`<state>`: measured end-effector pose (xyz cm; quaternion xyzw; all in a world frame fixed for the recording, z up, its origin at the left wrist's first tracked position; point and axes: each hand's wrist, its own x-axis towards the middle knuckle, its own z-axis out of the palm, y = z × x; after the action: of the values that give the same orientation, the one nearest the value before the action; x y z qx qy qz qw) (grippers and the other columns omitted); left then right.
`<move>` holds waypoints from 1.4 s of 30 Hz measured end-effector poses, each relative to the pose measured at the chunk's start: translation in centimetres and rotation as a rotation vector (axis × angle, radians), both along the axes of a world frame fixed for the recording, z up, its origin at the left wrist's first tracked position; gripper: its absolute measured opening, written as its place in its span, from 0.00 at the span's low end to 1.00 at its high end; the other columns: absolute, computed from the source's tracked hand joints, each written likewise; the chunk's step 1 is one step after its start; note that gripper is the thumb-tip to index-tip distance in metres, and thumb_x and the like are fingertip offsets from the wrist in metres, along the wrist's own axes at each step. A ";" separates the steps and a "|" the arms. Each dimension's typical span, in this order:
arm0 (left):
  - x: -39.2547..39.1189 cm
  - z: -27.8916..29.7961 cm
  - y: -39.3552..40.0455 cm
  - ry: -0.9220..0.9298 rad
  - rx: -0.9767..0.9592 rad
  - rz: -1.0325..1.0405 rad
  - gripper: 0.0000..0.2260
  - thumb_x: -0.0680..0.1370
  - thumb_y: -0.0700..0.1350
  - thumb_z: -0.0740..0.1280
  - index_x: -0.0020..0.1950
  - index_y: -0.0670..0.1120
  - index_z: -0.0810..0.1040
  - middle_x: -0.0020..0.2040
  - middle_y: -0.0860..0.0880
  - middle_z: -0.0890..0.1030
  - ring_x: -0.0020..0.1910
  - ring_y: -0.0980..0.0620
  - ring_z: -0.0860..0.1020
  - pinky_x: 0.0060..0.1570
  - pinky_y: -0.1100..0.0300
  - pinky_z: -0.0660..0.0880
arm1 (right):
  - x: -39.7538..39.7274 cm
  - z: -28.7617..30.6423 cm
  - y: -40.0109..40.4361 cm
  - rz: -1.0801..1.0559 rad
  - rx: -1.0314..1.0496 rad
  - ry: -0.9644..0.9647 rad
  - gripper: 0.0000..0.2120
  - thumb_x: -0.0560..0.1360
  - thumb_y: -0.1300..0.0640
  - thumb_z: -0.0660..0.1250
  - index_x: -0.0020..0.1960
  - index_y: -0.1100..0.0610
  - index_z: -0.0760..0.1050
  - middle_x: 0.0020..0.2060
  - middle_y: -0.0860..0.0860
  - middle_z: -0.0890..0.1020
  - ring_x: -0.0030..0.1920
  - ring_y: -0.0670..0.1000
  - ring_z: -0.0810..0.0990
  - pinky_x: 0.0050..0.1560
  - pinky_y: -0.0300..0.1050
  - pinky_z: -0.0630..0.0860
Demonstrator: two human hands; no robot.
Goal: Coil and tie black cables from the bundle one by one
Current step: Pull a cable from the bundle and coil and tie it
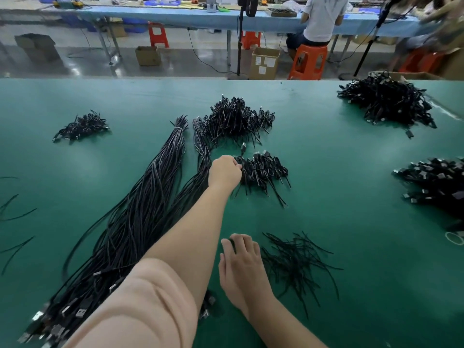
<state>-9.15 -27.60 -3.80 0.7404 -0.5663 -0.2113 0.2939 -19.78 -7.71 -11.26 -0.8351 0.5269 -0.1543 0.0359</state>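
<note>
My left hand [224, 170] reaches out, fingers curled at coiled pile [263, 169]; exact grip hidden. My right hand [242, 268] rests flat, spread, beside ties [296, 264].

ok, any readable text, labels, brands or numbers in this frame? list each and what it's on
None can be read.
Cardboard box on the floor beyond the table: white labels on its side, print too small and blurred to read.
USB plugs on the long cable bundle: no marking legible.
Green table mat: no print visible.
</note>
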 end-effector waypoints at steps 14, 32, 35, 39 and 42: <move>-2.0 -1.7 -3.2 -0.126 0.147 -0.031 0.12 0.82 0.48 0.66 0.58 0.41 0.81 0.51 0.42 0.83 0.48 0.43 0.81 0.50 0.50 0.80 | 0.0 -0.7 -0.3 -0.022 -0.071 0.003 0.14 0.75 0.51 0.60 0.57 0.54 0.76 0.54 0.51 0.76 0.54 0.54 0.75 0.55 0.50 0.78; 12.9 -1.5 15.0 -0.438 0.021 -0.152 0.20 0.84 0.46 0.58 0.77 0.51 0.66 0.80 0.48 0.60 0.80 0.48 0.53 0.78 0.46 0.52 | 0.0 -0.5 -0.2 -0.023 -0.098 0.014 0.14 0.74 0.54 0.67 0.58 0.55 0.79 0.53 0.51 0.79 0.55 0.54 0.77 0.55 0.50 0.78; 14.7 -5.0 18.4 -0.454 0.193 -0.169 0.24 0.85 0.54 0.54 0.81 0.54 0.55 0.83 0.51 0.48 0.81 0.52 0.41 0.79 0.48 0.40 | 0.0 -0.3 -0.2 -0.027 -0.094 0.006 0.13 0.74 0.55 0.67 0.57 0.55 0.79 0.52 0.51 0.79 0.54 0.53 0.77 0.55 0.49 0.78; 15.5 -6.8 19.0 -0.450 0.226 -0.208 0.26 0.85 0.57 0.53 0.82 0.55 0.52 0.83 0.53 0.44 0.80 0.53 0.37 0.78 0.49 0.35 | 0.2 0.2 0.0 -0.026 -0.077 0.008 0.12 0.74 0.55 0.68 0.57 0.55 0.79 0.52 0.50 0.80 0.53 0.52 0.78 0.55 0.49 0.78; 15.5 -6.4 18.6 -0.404 0.237 -0.216 0.26 0.85 0.56 0.55 0.82 0.55 0.53 0.83 0.53 0.44 0.80 0.53 0.37 0.78 0.50 0.34 | 0.2 0.6 0.2 -0.006 -0.073 0.006 0.13 0.73 0.57 0.70 0.57 0.55 0.80 0.53 0.51 0.81 0.53 0.52 0.79 0.54 0.48 0.79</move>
<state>6.38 -8.95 -10.24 0.7320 -0.6608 -0.1541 0.0620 -19.59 -7.51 -10.65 -0.8346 0.5236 -0.1712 0.0035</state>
